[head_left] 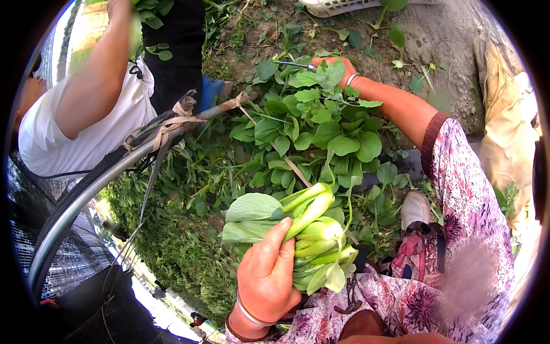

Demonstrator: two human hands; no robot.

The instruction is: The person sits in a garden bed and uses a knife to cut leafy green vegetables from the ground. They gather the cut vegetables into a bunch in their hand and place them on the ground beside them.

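My left hand (266,268) grips a bunch of leafy greens like bok choy (316,232) low in front of my body. Their pale green stalk ends point right and up, and broad leaves stick out to the left. Farther forward, my right hand (343,71) is closed around the handle of a blade tool (296,64), probably a knife or sickle. Its thin metal blade points left, just over the plants, and foliage hides part of it. Below that hand grows a dense patch of round-leaved greens (343,137), with a taller lobed-leaf plant (322,86) among them.
A curved metal pipe (107,180) tied with cloth strips arches across the left. Beyond it another person in a white shirt (99,116) holds greens. A white plastic crate (331,7) stands on bare soil (438,56) at the top. Tan fabric (502,116) lies right.
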